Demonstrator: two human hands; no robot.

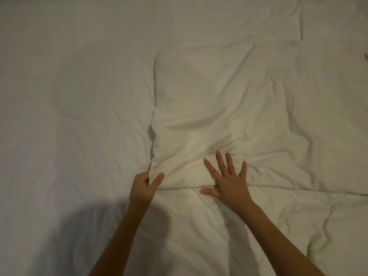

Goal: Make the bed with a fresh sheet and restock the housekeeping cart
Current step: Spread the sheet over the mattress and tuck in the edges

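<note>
Bedding fills the whole view: a folded white duvet (229, 108) lies on the wrinkled white sheet (69, 96). The left hand (144, 185) pinches the duvet's near left corner between thumb and fingers. The right hand (226, 178), fingers spread wide, presses flat on the duvet's near edge, just beside the left hand, its thumb touching the sheet below.

The bed (59, 96) fills the view, covered in wrinkled white sheet. A folded white layer (229, 106) lies directly on it, right of the middle, its left fold edge running toward the near side.
</note>
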